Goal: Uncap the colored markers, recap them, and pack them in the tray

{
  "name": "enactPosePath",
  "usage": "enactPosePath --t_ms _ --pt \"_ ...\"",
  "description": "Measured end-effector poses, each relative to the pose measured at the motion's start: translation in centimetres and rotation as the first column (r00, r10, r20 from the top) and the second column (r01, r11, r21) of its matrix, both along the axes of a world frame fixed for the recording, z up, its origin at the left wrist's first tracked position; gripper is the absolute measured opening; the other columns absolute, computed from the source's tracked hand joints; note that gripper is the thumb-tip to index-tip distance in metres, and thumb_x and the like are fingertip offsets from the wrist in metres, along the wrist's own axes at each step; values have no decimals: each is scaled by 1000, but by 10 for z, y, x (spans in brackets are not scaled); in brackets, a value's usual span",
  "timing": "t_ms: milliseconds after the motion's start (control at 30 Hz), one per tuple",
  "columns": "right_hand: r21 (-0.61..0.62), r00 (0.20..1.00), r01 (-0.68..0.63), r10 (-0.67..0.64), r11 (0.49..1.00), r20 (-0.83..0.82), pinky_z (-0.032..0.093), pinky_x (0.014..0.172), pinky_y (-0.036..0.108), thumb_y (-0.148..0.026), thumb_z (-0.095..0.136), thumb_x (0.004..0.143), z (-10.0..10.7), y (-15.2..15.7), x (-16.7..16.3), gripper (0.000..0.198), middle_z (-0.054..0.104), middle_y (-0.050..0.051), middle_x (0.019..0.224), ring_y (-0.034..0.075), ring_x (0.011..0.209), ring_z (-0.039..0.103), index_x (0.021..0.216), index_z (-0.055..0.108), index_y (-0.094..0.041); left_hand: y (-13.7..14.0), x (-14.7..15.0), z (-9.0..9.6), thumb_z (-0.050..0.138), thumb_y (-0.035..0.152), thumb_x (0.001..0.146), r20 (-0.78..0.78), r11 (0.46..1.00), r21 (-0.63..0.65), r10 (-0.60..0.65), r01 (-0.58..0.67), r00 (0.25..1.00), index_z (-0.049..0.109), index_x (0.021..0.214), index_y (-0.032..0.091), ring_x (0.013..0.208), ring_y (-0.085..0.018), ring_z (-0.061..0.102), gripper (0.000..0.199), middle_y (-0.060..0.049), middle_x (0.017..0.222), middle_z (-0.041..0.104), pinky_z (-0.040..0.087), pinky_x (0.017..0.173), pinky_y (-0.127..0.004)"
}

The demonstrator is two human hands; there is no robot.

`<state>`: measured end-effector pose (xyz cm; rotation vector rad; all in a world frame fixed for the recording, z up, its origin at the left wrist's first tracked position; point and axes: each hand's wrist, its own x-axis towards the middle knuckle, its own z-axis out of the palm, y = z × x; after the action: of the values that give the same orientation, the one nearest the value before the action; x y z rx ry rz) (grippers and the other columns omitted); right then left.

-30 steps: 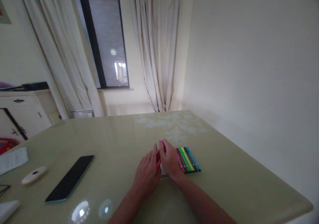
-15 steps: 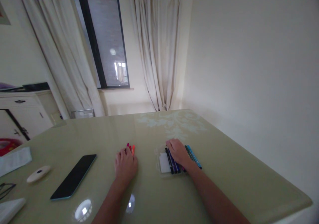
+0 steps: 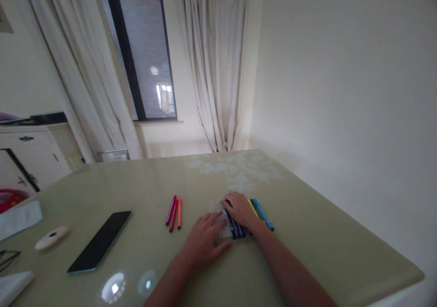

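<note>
My left hand [image 3: 205, 237] is open at the left side of a clear plastic case [image 3: 223, 239], its fingers spread and its fingertips at the case's edge. My right hand [image 3: 241, 210] lies over the case with its fingers bent round the upper ends of the dark marker pens [image 3: 238, 230]; its palm hides part of the row. Yellow, green and blue marker pens [image 3: 262, 213] show to the right of that hand. Apart from the case, three red, pink and orange marker pens [image 3: 173, 213] lie loose on the table, left of my hands.
A phone [image 3: 100, 241] lies flat on the glossy green table [image 3: 307, 252]. Left of it are a white oval object [image 3: 52, 238], a pale folded cloth or paper [image 3: 20, 219] and dark thin-framed glasses [image 3: 7, 259]. A white object [image 3: 15, 285] is cut off at the left edge.
My left hand has let go of the red, pink and orange marker pens and moved right to the case. My right hand has shifted slightly left over the pens.
</note>
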<state>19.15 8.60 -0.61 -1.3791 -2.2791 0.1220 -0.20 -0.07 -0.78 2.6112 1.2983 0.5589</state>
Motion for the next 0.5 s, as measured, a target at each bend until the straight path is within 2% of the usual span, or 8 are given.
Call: enactPosePath --t_ms 100,367,500 --pt "-12 1000 11 -11 1000 -25 37 80 32 -39 51 103 -1 2 0 32 69 7 89 21 89 60 86 69 -19 0 0 -5 61 61 90 13 999 -4 44 -44 999 62 136 27 135 -35 51 57 -12 151 53 40 114 -55" --pt "5 997 11 -11 1000 -79 36 79 31 -43 54 101 -3 6 -3 35 67 6 84 20 83 57 79 66 -19 0 -2 -4 63 61 89 15 999 11 39 -39 999 63 135 26 133 -35 54 58 -12 149 55 41 113 -56" --pt "14 979 26 -22 1000 -202 35 72 28 -42 49 102 -1 7 -1 36 63 3 79 17 76 54 78 61 -19 1 -2 -3 62 60 89 11 999 12 46 -46 999 63 134 26 133 -35 54 57 -12 150 55 42 112 -55"
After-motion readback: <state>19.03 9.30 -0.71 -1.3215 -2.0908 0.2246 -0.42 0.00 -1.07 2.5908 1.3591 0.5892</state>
